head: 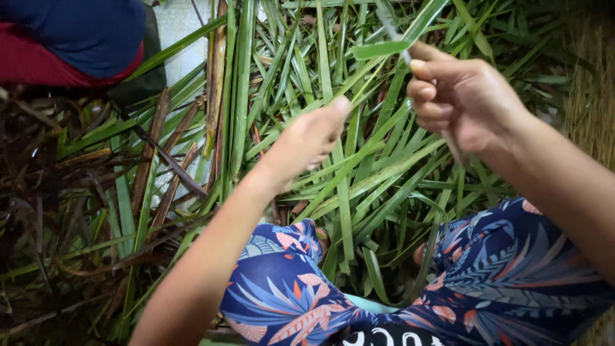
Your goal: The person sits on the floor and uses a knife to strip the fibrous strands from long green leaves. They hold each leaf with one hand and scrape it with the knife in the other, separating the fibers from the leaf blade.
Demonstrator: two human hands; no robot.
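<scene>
My right hand (464, 96) is closed around a thin pale strip that runs down past the palm, with a long green leaf (384, 49) pinched at the thumb and forefinger. My left hand (311, 138) reaches forward over the leaf pile, fingers curled at a green leaf blade near the fingertips; the grip itself is hidden from view. Both hands hover above my knees, which are covered in blue floral cloth (500, 269).
A thick heap of long green leaves (359, 186) covers the ground ahead. Brown dried leaves and stalks (70, 192) lie to the left. Another person in blue and red clothing (70, 38) sits at the top left. Straw-coloured matting (589, 83) is at the right edge.
</scene>
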